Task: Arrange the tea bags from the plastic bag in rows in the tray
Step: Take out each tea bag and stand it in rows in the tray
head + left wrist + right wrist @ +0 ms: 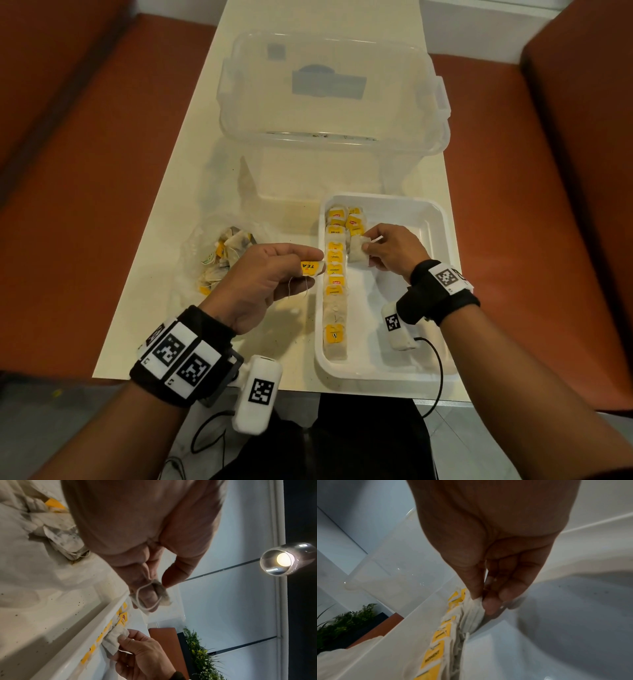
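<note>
A white tray [435,219] sits at the table's front right. A long row of tea bags [335,277] with yellow tags runs along its left wall, and a short second row starts at the far end. My right hand [371,248] pinches a tea bag [357,251] beside that first row, inside the tray. My left hand [308,263] pinches another tea bag [312,268] with a yellow tag just left of the tray's wall, its string dangling. The clear plastic bag [219,263] with several loose tea bags lies left of my left hand.
A large clear plastic box [329,99] stands behind the tray and bag. Orange seats flank the narrow cream table [164,308]. A cable hangs off the front edge by my right wrist. The tray's right half [404,308] holds no bags.
</note>
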